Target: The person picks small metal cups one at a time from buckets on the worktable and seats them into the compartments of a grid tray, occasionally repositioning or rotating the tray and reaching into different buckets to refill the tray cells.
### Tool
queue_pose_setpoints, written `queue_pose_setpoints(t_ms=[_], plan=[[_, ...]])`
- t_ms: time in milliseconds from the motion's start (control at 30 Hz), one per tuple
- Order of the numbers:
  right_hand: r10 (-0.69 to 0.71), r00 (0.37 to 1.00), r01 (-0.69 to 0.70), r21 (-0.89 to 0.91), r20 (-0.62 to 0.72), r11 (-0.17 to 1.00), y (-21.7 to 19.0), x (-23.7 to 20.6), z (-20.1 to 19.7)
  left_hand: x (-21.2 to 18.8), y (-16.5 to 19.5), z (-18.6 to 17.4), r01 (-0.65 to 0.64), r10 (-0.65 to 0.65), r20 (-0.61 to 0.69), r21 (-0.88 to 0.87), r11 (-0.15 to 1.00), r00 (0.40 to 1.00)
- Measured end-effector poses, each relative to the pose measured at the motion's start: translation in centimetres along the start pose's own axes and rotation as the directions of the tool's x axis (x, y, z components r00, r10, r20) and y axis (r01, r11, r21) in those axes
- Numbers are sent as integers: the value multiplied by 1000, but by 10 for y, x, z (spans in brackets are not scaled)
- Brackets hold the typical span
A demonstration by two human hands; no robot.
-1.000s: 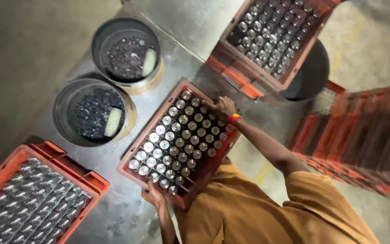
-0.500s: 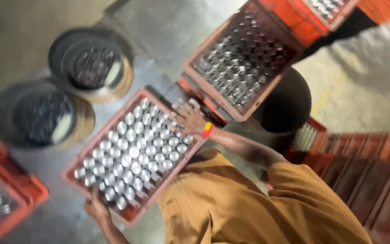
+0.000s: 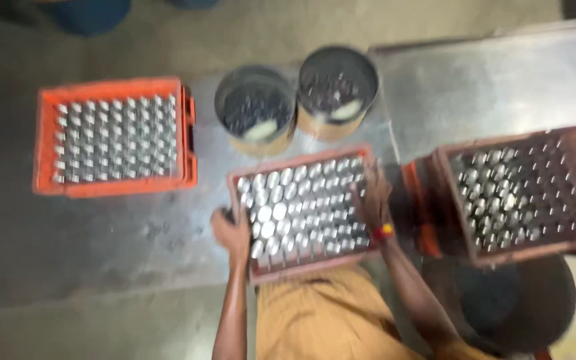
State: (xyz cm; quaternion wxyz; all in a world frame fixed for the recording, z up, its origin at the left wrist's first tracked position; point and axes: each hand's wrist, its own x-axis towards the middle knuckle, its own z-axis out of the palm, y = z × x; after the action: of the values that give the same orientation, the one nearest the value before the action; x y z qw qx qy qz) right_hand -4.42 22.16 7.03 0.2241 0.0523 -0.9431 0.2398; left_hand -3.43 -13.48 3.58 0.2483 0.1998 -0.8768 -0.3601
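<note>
Both hands grasp the middle crate: the left hand clasps its rim at nine o'clock, the right hand grips the edge at three o'clock, a bright band at the wrist. That crate sits on the grey metal surface directly before the person and looks fully stocked with rows of shiny round tops. At twelve o'clock stand two round tubs holding dark small pieces. A second filled crate lies at ten o'clock; a third at three o'clock looks only partly filled on its far side. Judged from this, filling is well advanced. Motion blur hides what the round tops are, and finger positions are unclear.
</note>
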Motion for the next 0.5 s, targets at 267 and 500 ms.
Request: queue_pose_setpoints(t_ms=[267, 500], plan=[[371, 892, -393, 36, 258, 919, 33, -10, 29, 131, 71, 75, -488, 517, 220, -175, 855, 827], [239, 941, -324, 429, 242, 843, 68, -14, 22, 216, 98, 147, -574, 367, 637, 146, 806, 678]])
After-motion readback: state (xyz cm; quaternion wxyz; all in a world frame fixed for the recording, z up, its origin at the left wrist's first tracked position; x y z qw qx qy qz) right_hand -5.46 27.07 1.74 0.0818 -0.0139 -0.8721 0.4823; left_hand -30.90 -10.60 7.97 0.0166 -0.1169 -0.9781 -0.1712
